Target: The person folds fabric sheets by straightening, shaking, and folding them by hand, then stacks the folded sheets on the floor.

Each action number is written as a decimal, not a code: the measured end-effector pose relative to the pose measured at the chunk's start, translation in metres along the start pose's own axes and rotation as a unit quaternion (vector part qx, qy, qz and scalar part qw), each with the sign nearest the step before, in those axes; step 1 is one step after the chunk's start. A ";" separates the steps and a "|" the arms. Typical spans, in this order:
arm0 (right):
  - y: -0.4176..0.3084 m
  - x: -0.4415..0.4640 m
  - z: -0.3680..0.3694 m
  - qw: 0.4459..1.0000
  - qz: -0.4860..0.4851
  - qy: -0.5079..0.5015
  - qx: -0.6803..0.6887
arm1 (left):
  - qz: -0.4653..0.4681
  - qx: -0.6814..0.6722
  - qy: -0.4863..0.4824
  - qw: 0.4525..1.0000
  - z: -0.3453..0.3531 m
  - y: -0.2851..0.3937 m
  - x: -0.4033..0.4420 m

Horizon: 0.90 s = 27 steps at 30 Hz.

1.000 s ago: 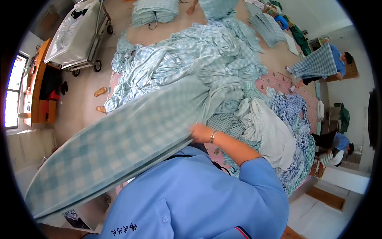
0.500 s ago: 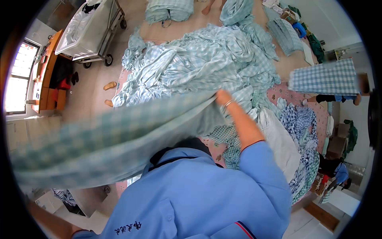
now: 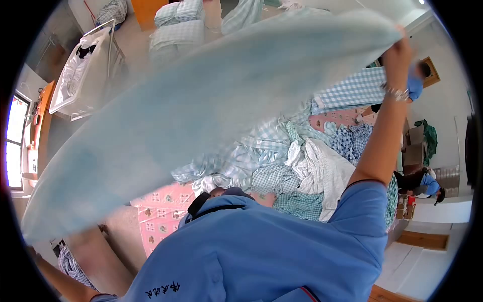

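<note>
A pale blue-green checked cloth (image 3: 201, 95), blurred by motion, is stretched in the air across the view. My right hand (image 3: 398, 48), raised at the upper right, is closed on one corner of it. At the lower left edge, my left hand (image 3: 33, 253) is just below the cloth's other end; it is dark and its fingers do not show clearly. Beneath the cloth lies a heap of light checked fabric (image 3: 266, 143), partly hidden. Beside that heap are a white cloth (image 3: 322, 166) and green checked cloths (image 3: 276, 178).
A wheeled cart (image 3: 103, 70) with white contents stands at the upper left, near an orange desk (image 3: 46, 118). Folded checked bundles (image 3: 178, 32) lie at the top. A co-worker (image 3: 415, 83) holds a blue checked cloth (image 3: 349, 90); another person (image 3: 427, 183) is at the right.
The cloth has swung upward and billowed out over the heap. My right hand has risen to the upper right with its corner. The co-worker's checked cloth now hangs lower left in the view.
</note>
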State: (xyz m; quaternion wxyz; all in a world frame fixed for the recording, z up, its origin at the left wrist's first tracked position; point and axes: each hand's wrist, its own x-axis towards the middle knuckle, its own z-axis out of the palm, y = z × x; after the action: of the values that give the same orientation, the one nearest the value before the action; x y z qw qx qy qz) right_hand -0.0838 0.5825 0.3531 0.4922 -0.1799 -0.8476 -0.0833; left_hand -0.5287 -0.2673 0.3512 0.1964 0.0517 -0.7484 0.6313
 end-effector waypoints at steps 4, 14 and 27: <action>-0.046 -0.120 0.030 0.982 -0.036 -0.179 0.039 | -0.023 0.027 -0.027 0.999 0.077 -0.008 -0.042; -0.166 -0.485 0.110 0.761 -0.094 -0.584 0.267 | -0.232 -0.342 0.168 0.895 0.037 -0.103 -0.103; -0.071 -0.353 0.287 0.847 0.279 -0.447 0.070 | -0.149 -0.861 0.038 0.484 0.164 -0.064 0.007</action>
State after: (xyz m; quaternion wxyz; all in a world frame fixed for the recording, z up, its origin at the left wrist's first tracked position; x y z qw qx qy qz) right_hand -0.1824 0.5295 -0.0935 0.0739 -0.3919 -0.8936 0.2063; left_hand -0.5518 -0.4374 0.3918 0.2623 -0.0563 -0.8909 -0.3664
